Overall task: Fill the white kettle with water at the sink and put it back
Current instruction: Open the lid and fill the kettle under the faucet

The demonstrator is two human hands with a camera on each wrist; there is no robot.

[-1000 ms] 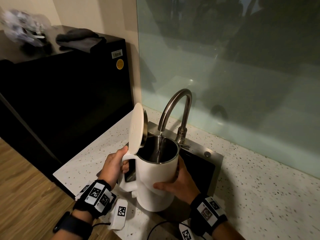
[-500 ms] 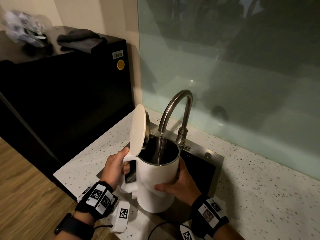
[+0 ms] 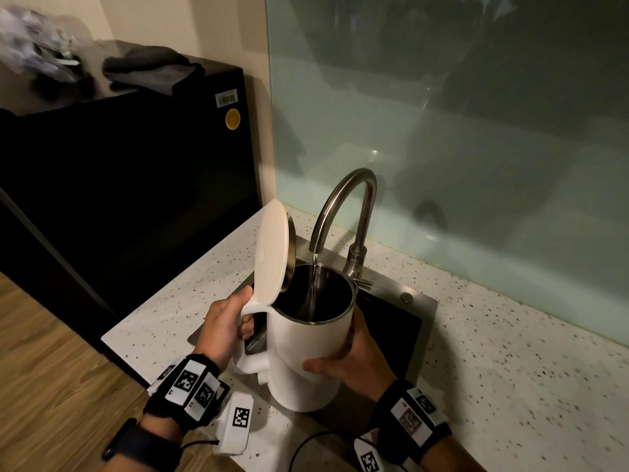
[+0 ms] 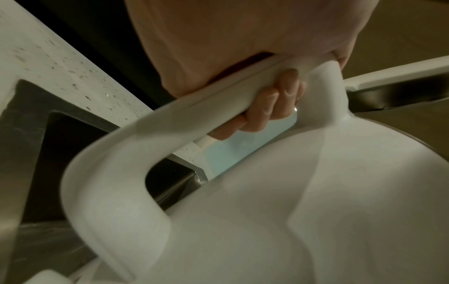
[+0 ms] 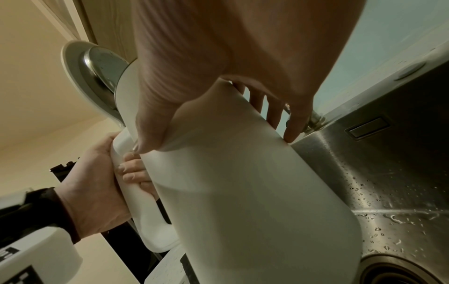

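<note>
The white kettle (image 3: 303, 366) hangs over the steel sink (image 3: 418, 311), its round lid (image 3: 272, 250) flipped upright. A thin stream of water falls from the curved steel faucet (image 3: 343, 206) into the kettle's dark inside. My left hand (image 3: 224, 328) grips the kettle's handle (image 4: 150, 132), with fingers (image 4: 272, 107) curled round it. My right hand (image 3: 354, 359) wraps the kettle's body (image 5: 255, 192) from the right, thumb in front and fingers (image 5: 294, 123) behind. The water level inside is too dark to tell.
A speckled white countertop (image 3: 510, 369) surrounds the sink. A black fridge (image 3: 119, 185) with folded dark cloth (image 3: 149, 69) on top stands left. A glass backsplash (image 3: 442, 131) rises behind the faucet. A black cable (image 3: 306, 447) loops at the counter's front edge.
Both hands keep the same hold on the kettle under the running faucet. Nothing has visibly moved.
</note>
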